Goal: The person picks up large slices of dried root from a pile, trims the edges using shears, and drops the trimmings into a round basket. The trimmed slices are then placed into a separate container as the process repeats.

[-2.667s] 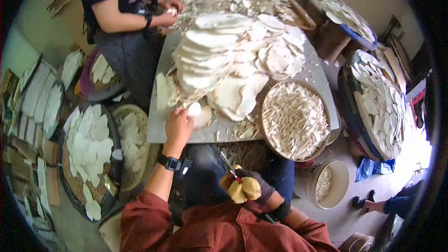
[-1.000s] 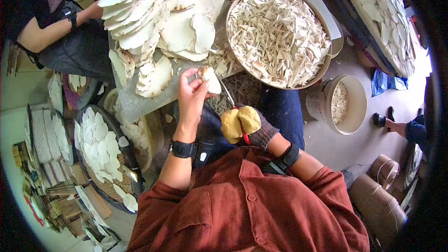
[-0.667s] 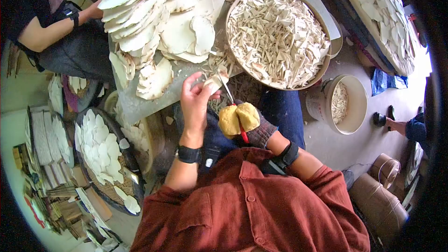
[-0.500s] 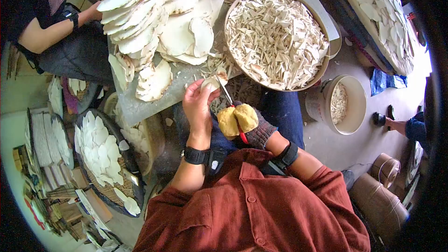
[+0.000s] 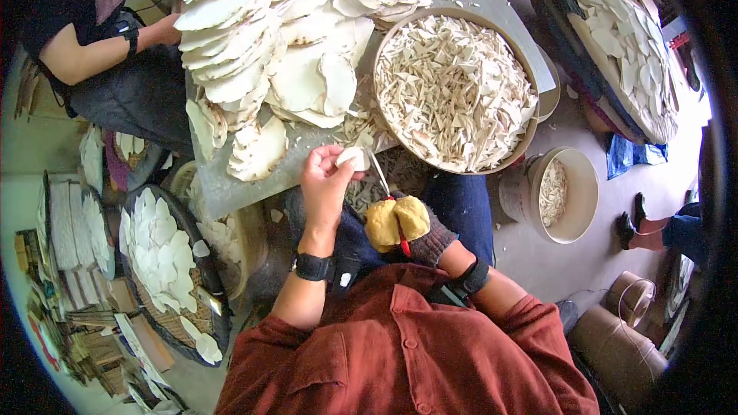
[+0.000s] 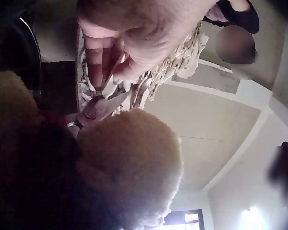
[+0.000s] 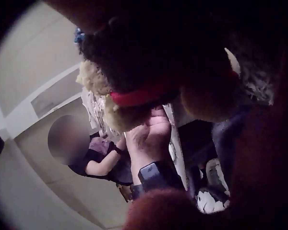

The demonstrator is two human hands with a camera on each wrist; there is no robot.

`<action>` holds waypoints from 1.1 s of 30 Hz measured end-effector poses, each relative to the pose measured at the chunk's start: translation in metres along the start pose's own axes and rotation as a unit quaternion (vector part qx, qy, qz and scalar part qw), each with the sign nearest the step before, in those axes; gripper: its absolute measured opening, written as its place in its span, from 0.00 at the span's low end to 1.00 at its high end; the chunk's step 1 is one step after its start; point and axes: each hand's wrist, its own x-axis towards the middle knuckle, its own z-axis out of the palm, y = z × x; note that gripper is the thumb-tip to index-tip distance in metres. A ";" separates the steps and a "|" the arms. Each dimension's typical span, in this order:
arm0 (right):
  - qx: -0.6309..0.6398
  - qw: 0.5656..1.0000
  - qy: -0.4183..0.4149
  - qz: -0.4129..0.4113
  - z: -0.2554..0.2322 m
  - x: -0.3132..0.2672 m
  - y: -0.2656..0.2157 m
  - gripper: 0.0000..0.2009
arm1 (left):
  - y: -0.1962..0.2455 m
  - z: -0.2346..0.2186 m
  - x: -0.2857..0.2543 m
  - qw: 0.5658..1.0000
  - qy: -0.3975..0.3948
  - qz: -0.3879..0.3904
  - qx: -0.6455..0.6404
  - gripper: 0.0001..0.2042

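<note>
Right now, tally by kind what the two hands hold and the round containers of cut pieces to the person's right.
Scissors, in the right hand: 1
White slice, in the left hand: 1
Flat basket of cut pieces: 1
Bucket: 1
Total: 4

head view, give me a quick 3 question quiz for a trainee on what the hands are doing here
1. True or false: the left hand pinches a small white slice just off the near edge of the table.
2. Multiple choice: what does the right hand, in a yellow padded glove, grip? A) a spoon B) scissors with a red handle C) a brush
3. Fill in: the round basket on the table holds many cut white ____.

Key
1. True.
2. B.
3. Strips: small angular cut pieces fill it, while whole flat slices lie stacked beside it.
</note>
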 end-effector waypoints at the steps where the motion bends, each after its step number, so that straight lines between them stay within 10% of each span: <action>1: 0.090 0.996 -0.020 0.004 0.001 0.002 -0.001 0.12 | 0.001 0.003 -0.002 1.000 -0.005 0.005 0.004 0.12; 3: 0.267 0.962 -0.059 0.012 0.004 0.007 -0.003 0.12 | 0.001 0.007 -0.004 1.000 -0.010 0.014 0.004 0.12; 4: -0.003 0.999 -0.034 0.014 0.001 0.006 -0.001 0.12 | 0.002 0.008 -0.005 1.000 -0.013 0.018 0.005 0.12; 7: -0.529 0.848 0.030 -0.022 -0.011 0.004 0.007 0.12 | 0.006 0.009 -0.005 1.000 -0.015 0.004 -0.010 0.13; 15: -0.320 0.945 0.071 0.003 0.006 -0.008 -0.006 0.13 | -0.003 0.002 -0.002 1.000 0.008 0.019 0.015 0.15; 17: -0.011 1.000 0.012 -0.001 0.015 -0.001 -0.008 0.14 | -0.004 0.002 -0.004 0.999 -0.003 0.033 0.010 0.14; 23: -0.068 0.998 -0.012 0.001 0.015 0.005 -0.016 0.13 | 0.003 0.007 -0.008 0.999 -0.031 0.021 0.009 0.10; 25: 0.302 0.951 -0.063 0.028 0.000 0.010 0.001 0.13 | 0.004 0.003 -0.008 0.999 -0.028 0.007 -0.013 0.11; 29: 0.264 0.961 0.030 0.075 0.003 0.003 0.001 0.12 | 0.002 -0.006 -0.008 1.000 -0.015 0.006 -0.018 0.06; 33: -0.267 0.961 0.053 0.054 0.020 -0.001 -0.013 0.16 | 0.001 -0.026 -0.007 0.999 -0.030 -0.029 -0.014 0.06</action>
